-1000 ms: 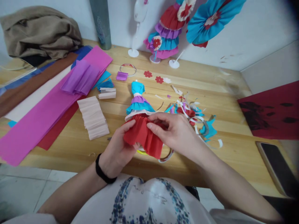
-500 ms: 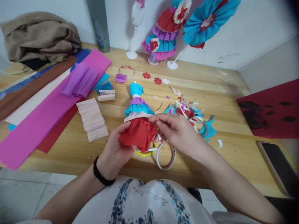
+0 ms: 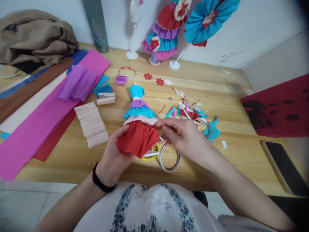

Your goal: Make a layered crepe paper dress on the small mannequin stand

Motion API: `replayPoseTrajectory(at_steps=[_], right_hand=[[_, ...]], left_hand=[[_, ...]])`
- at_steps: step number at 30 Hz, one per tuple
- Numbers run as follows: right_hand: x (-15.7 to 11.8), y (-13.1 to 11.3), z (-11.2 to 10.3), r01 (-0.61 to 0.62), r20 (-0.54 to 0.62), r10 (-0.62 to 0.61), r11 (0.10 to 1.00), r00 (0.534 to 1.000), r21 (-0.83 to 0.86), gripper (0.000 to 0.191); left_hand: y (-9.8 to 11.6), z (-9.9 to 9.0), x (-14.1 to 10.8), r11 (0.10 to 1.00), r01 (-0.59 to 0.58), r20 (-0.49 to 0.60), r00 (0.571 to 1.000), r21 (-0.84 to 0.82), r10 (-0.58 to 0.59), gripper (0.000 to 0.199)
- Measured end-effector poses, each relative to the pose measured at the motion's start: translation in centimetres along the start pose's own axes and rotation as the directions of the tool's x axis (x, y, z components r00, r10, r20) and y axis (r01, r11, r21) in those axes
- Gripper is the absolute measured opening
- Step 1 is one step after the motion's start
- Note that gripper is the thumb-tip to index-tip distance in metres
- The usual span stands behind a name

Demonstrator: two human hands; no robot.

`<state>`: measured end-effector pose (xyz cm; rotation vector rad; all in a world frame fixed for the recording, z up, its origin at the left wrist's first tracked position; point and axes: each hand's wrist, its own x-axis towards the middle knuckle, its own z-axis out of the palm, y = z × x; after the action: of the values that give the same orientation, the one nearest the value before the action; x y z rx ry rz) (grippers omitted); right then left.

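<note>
A small crepe-paper dress (image 3: 140,111), layered in blue, purple and white, lies tilted over the table between my hands. At its lower end spreads a gathered red crepe-paper strip (image 3: 136,138). My left hand (image 3: 118,148) is closed round the dress from the left, thumb at the top edge of the red strip. My right hand (image 3: 178,133) pinches the right end of the white and red layers between thumb and fingers. Below the right hand is a roll of white tape (image 3: 161,163), close to its curled fingers. A yellow ring (image 3: 155,154) shows partly behind the red paper.
Long crepe sheets, pink (image 3: 38,129) on top, cover the left side beside a pleated cream strip (image 3: 93,125). Paper scraps (image 3: 190,112) lie to the right, a phone (image 3: 285,166) beyond. A finished tiered paper dress (image 3: 166,32) and a blue paper fan (image 3: 211,21) stand behind.
The red strip looks more spread out, and its right part now lies flatter along the white layer. Both hands keep their hold. The whole view has shifted slightly.
</note>
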<state>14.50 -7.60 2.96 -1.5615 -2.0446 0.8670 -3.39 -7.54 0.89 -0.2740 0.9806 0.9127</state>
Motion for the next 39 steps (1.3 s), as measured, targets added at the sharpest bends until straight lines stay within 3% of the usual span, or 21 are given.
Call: replayPoseTrajectory(at_steps=[12,21,29,39], right_hand=[[-0.6,1.4,0.1,-0.135,0.116,0.107,0.954,0.987,0.269,0.02],[-0.1,0.9,0.6,-0.135,0.187,0.04,0.835,0.982,0.533,0.015],[-0.1,1.7,0.5,-0.15,0.215,0.037,0.832,0.976,0.535,0.014],[0.0,1.6,0.6,-0.087,0.103,0.036,0.835,0.994,0.543,0.013]], left_hand=[[0.0,0.0,0.1,0.999,-0.05,-0.036,0.998,-0.001,0.05,0.024],[0.2,0.0,-0.1,1.0,-0.02,-0.026,0.999,0.007,0.02,0.023],[0.3,-0.8,-0.5,0.995,-0.051,-0.006,0.999,0.091,0.051,0.024],[0.7,-1.7,-1.4,0.985,-0.095,-0.015,0.995,0.146,0.098,0.02]])
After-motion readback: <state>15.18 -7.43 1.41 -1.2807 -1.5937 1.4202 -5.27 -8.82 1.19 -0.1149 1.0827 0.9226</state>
